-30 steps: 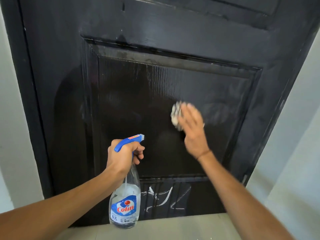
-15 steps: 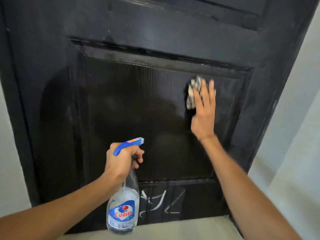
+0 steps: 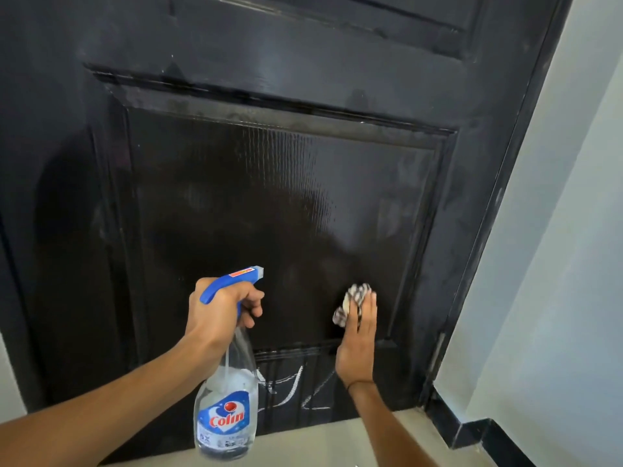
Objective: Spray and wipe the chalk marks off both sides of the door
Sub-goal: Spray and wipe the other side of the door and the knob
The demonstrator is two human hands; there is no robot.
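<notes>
A black panelled door [image 3: 269, 203] fills the view, its large middle panel wet and glossy. White chalk marks [image 3: 293, 389] show on the ribbed bottom panel. My left hand [image 3: 222, 308] grips the blue trigger head of a clear spray bottle [image 3: 227, 406] with a Colin label, held upright in front of the door's lower part. My right hand [image 3: 359, 342] presses a crumpled checked cloth [image 3: 352, 301] flat against the lower right corner of the middle panel, fingers straight and pointing up.
A pale wall [image 3: 556, 264] with a black skirting strip [image 3: 472, 429] runs along the right of the door. A light floor [image 3: 337, 439] lies below the door. Another strip of pale wall [image 3: 10, 385] shows at the lower left.
My right hand has slid the cloth down from the upper right of the middle panel to its lower right corner. The left hand and bottle have stayed in place.
</notes>
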